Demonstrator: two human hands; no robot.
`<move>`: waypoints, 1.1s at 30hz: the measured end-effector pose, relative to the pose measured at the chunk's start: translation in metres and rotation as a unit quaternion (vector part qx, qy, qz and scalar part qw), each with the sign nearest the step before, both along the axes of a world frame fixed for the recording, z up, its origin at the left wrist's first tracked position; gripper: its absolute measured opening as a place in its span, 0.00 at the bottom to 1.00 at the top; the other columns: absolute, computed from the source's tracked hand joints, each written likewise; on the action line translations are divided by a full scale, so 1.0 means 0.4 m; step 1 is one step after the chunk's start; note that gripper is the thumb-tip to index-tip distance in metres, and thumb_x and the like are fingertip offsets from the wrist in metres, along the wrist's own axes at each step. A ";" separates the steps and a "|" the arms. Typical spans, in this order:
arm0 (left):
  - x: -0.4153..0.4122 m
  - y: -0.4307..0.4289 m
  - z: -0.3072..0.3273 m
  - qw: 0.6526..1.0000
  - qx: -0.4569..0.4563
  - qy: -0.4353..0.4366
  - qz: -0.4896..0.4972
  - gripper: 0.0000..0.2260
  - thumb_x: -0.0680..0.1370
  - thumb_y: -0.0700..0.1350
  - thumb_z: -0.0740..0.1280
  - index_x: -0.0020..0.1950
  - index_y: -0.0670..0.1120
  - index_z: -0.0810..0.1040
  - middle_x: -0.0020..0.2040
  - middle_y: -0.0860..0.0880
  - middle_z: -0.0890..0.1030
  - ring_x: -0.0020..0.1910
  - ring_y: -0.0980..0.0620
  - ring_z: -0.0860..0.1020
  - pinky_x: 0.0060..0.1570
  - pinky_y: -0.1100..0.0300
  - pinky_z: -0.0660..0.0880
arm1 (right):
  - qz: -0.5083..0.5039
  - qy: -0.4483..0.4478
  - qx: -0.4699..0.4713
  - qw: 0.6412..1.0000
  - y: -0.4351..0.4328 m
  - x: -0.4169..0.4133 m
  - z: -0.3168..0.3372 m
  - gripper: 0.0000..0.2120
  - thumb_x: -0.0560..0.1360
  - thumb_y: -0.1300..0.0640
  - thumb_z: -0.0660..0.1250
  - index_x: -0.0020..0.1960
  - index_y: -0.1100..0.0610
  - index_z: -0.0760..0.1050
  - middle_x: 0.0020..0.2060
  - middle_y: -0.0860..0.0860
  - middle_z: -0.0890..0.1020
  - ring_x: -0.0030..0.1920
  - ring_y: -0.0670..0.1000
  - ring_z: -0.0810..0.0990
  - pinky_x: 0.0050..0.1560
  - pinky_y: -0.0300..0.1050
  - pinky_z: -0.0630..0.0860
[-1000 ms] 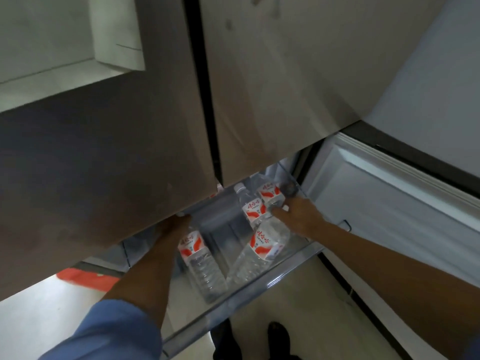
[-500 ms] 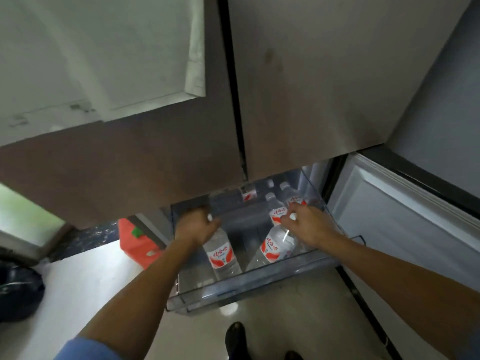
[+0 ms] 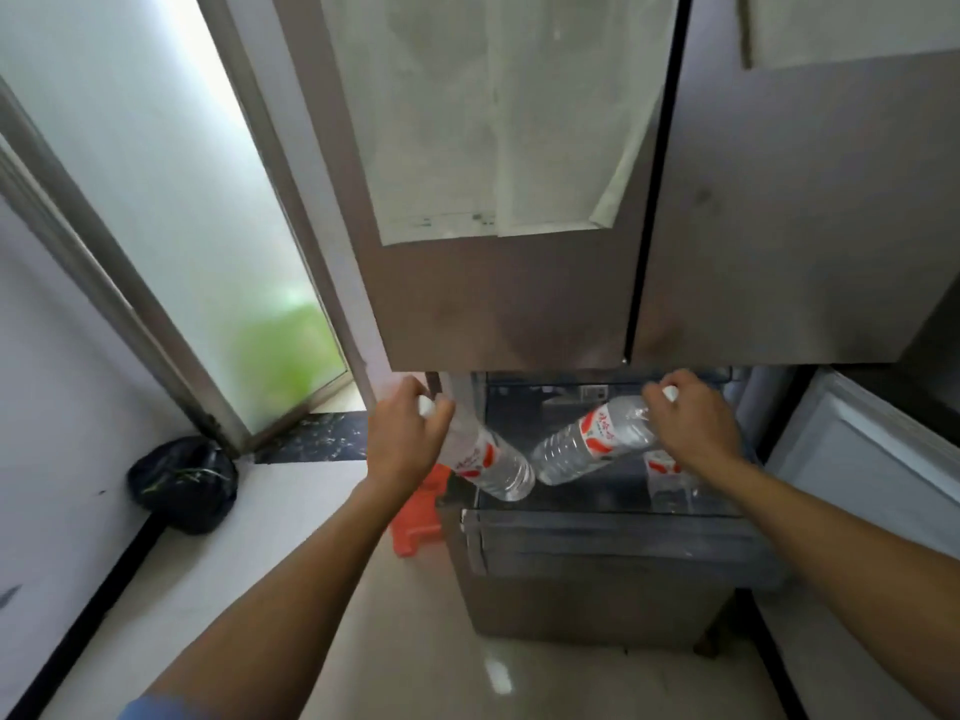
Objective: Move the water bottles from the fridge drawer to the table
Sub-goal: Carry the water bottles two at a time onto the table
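Third bottle (image 3: pixel 667 475) in fridge drawer (image 3: pixel 613 543) is half hidden by right hand (image 3: pixel 693 428). Clear, red-labelled left bottle (image 3: pixel 485 462) is gripped at cap by left hand (image 3: pixel 402 439); right bottle (image 3: pixel 587 441) by right hand.

I note two clear water bottles with white caps and red-and-white labels, both lifted over the fridge drawer (image 3: pixel 613 550), a transparent bin standing pulled out. The left bottle (image 3: pixel 488 462), gripped at its neck by the left hand (image 3: pixel 405 439), slants base down to the right at the drawer's left edge. The right bottle (image 3: pixel 592 441), gripped at its neck by the right hand (image 3: pixel 693 423), slants the opposite way, so their bases sit close together. A third bottle (image 3: pixel 667 475) lies in the drawer's right part, partly hidden under the right wrist.
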State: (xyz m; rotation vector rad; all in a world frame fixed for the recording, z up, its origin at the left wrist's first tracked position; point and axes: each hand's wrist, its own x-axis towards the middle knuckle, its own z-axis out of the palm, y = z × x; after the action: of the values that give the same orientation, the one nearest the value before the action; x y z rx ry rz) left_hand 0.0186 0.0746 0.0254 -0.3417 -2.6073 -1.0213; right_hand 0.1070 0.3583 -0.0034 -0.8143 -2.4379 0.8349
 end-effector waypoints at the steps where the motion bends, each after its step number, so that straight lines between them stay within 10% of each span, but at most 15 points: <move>1: 0.011 -0.036 0.021 1.000 0.020 0.012 0.015 0.08 0.75 0.46 0.67 0.43 0.41 0.76 0.40 0.42 0.80 0.38 0.43 0.76 0.36 0.58 0.65 | -0.004 0.011 -0.002 1.000 -0.024 0.002 0.017 0.14 0.78 0.50 0.62 0.53 0.60 0.76 0.44 0.61 0.80 0.44 0.59 0.76 0.41 0.46 0.65; 15: 0.388 -0.896 0.053 0.974 -0.076 0.000 0.213 0.11 0.74 0.51 0.67 0.42 0.43 0.75 0.38 0.43 0.80 0.37 0.42 0.77 0.36 0.51 0.75 | 0.248 0.020 0.100 0.963 -0.825 0.032 0.071 0.13 0.75 0.43 0.62 0.45 0.54 0.72 0.43 0.57 0.81 0.41 0.58 0.77 0.40 0.48 0.74; 33: 0.983 -1.877 -0.097 0.798 -0.136 -0.181 0.559 0.11 0.76 0.56 0.64 0.41 0.50 0.71 0.33 0.54 0.74 0.31 0.55 0.73 0.28 0.63 0.66 | 0.724 0.013 0.191 0.662 -2.219 0.164 -0.059 0.17 0.76 0.42 0.58 0.52 0.55 0.73 0.38 0.52 0.81 0.36 0.52 0.78 0.33 0.43 0.70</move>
State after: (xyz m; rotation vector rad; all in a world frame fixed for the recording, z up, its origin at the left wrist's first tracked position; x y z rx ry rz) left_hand 0.4116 -0.6764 -0.0133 1.3179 -2.5129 -0.2686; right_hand 0.1724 -0.5291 -0.0271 1.5411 -2.6847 0.6099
